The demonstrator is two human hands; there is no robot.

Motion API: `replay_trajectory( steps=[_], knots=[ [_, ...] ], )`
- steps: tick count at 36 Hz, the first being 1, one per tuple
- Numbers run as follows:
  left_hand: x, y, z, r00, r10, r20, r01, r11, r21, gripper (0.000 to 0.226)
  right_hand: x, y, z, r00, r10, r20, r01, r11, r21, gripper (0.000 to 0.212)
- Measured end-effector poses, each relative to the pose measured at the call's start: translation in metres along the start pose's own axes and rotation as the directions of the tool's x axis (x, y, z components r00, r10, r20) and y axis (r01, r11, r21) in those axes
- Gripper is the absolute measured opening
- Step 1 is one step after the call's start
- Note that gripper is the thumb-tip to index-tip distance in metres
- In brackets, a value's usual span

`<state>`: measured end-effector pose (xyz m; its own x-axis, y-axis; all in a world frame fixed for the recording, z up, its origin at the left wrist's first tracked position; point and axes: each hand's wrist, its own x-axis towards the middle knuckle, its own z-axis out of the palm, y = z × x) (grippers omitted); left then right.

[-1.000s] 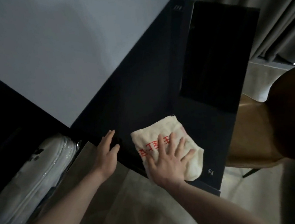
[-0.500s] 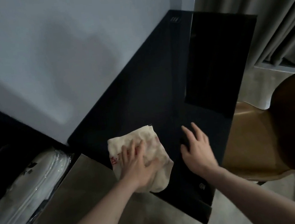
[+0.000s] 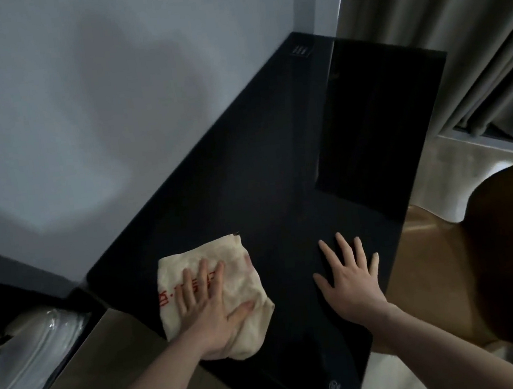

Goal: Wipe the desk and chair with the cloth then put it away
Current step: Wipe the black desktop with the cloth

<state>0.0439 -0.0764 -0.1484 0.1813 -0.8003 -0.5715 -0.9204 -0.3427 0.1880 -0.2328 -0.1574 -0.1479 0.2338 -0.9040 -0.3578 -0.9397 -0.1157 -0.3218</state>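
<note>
At the far left, a pale plastic-wrapped bundle [image 3: 27, 361] sits in the dark recess beside the desk [image 3: 247, 179], well clear of your work. Next comes the cloth [image 3: 225, 263], cream with red lettering, lying bunched on the desk's near left corner with one lobe spilling over the front edge. Your left hand [image 3: 211, 309] lies flat on top of it, fingers spread and pressing rather than gripping, which suits a wiping stroke because the whole palm drives the fabric across the surface. Further right, your right hand [image 3: 349, 276] rests bare on the dark top, fingers fanned wide and holding nothing, probably to steady you as you lean. Past it stands the brown chair [image 3: 499, 261], which looks untouched so far. Compared with a second ago, the cloth has changed hands: your right palm was on it then, nearer the middle, while your left rested at the desk's edge.
</note>
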Motion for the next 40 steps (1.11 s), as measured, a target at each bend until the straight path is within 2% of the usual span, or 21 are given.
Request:
replay_trajectory(
  steps=[7,12,22,28,32,36,40],
  knots=[
    [0.026,0.004,-0.015,0.999,0.046,-0.005,-0.046,0.998,0.050,0.104,0.030,0.010,-0.003,0.998,-0.043,-0.035,0.042,0.999,-0.022,0.075],
    [0.045,0.017,-0.025,0.997,0.066,0.025,-0.068,0.995,0.069,0.105,0.055,0.019,-0.013,0.991,-0.071,-0.114,0.069,0.997,-0.025,0.071],
    [0.089,0.066,-0.044,0.998,0.059,0.035,-0.060,0.998,0.034,0.110,0.116,0.062,-0.056,0.982,-0.069,-0.177,0.060,0.997,-0.058,0.067],
    [0.117,0.109,-0.055,1.000,0.026,0.018,-0.026,1.000,0.003,0.114,0.163,0.099,-0.088,0.985,-0.063,-0.161,0.056,0.997,-0.050,0.066],
    [0.139,0.142,-0.062,1.000,-0.020,-0.003,0.020,1.000,-0.016,0.110,0.190,0.120,-0.101,0.980,-0.128,-0.150,0.119,0.991,-0.067,0.065],
    [0.160,0.174,-0.071,0.998,-0.066,-0.018,0.065,0.997,-0.041,0.107,0.196,0.126,-0.100,0.972,-0.163,-0.171,0.151,0.985,-0.085,0.063],
    [0.179,0.198,-0.081,0.996,-0.089,-0.030,0.088,0.995,-0.055,0.107,0.197,0.129,-0.099,0.964,-0.160,-0.212,0.159,0.987,-0.020,0.063]
  ],
)
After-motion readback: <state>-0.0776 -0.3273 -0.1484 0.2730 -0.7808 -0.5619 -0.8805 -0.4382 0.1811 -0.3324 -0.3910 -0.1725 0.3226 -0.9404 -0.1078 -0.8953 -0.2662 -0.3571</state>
